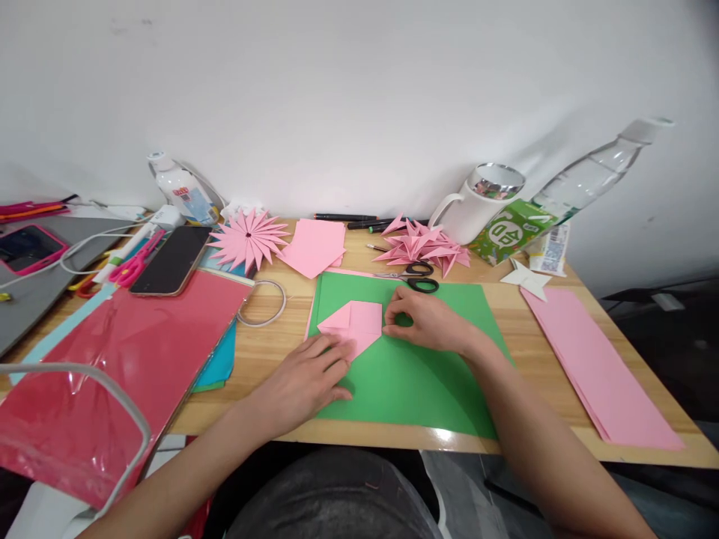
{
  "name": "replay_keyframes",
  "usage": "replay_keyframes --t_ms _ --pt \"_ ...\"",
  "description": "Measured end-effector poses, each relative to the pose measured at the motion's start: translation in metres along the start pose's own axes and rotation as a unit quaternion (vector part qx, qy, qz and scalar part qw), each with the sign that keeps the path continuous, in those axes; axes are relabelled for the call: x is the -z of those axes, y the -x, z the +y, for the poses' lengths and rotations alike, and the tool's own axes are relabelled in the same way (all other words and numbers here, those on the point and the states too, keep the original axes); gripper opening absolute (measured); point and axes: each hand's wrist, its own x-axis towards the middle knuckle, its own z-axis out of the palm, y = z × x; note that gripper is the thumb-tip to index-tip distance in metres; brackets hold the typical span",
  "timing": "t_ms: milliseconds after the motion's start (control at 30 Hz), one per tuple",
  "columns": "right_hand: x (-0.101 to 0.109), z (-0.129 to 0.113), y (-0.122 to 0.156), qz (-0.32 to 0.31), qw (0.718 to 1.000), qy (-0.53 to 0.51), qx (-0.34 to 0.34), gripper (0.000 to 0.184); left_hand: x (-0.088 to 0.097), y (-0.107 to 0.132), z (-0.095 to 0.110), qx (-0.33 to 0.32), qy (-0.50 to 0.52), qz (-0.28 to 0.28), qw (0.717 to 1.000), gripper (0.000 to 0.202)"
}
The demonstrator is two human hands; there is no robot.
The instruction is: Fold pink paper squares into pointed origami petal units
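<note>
The folded pink paper [353, 324] is lying on the green sheet [416, 374], the left hand [306, 378] pressing flat on its near corner, the right hand [424, 318] pinching its right edge; scissors [416, 277] are sitting just behind.

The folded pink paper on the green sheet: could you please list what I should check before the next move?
1. Flatness: the folded pink paper lies flat on the green sheet: ok.
2. Hold: the left hand rests palm down, with its fingers on the paper's lower left part: ok.
3. Right hand touches the paper's right edge: ok. Whether it pinches the edge: cannot tell.
4. Scissors lie beyond the paper, apart from both hands: ok.
5. Fold edges lined up: cannot tell, as they are partly hidden under the fingers.
</note>
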Motion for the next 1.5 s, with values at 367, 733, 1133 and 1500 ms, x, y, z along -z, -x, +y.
replay_keyframes --t_ms 367,733,1133,1500 --pt "-0.017 -0.003 -0.008 0.093 0.983 -0.138 0.075 0.005 -0.009 -0.002 0.004 -0.003 -0.039 0.039 0.998 0.035" --pt "-0.017 -0.002 -0.008 0.057 0.988 -0.115 0.082 0.004 -0.007 -0.001 0.001 -0.022 -0.043 0.040 0.998 0.027" --pt "-0.014 0.000 -0.008 0.103 0.971 -0.203 0.079 0.004 -0.004 0.001 0.005 -0.027 -0.123 0.030 0.992 0.024" --pt "-0.006 -0.009 -0.004 -0.014 0.959 -0.266 0.099 0.027 0.009 0.007 -0.022 0.016 -0.102 0.003 0.995 0.022"
